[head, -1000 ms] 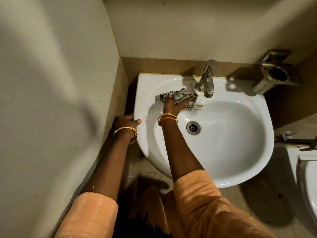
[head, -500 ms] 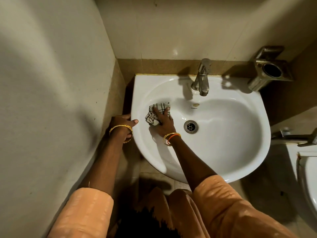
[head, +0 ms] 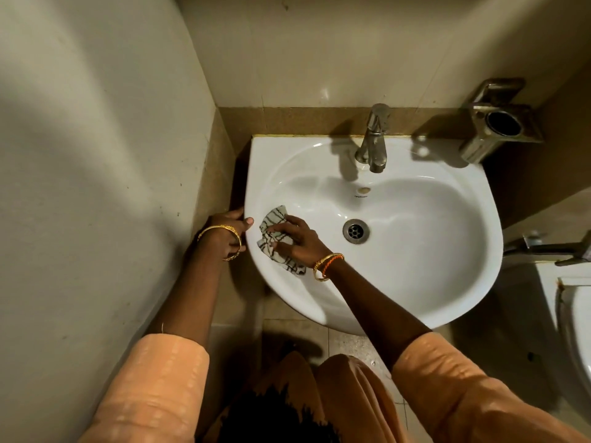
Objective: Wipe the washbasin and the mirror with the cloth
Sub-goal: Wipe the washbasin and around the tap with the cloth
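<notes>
The white washbasin (head: 431, 251) is fixed to the back wall, with a metal tap (head: 372, 139) at its rear and a drain (head: 356, 231) in the middle. A white cloth with dark checks (head: 271, 222) lies against the bowl's inner left side. My right hand (head: 297, 239) presses flat on the cloth with spread fingers. My left hand (head: 227, 233) grips the basin's outer left rim, thumb on top. No mirror is in view.
A tiled wall stands close on the left (head: 96, 187). A metal holder (head: 499, 123) is mounted on the wall at the back right. A toilet (head: 575, 314) and a metal fitting (head: 543, 247) sit to the right of the basin.
My right hand has dragged the cloth from beside the tap down the bowl's left side toward the front-left rim. My left hand has stayed on the rim.
</notes>
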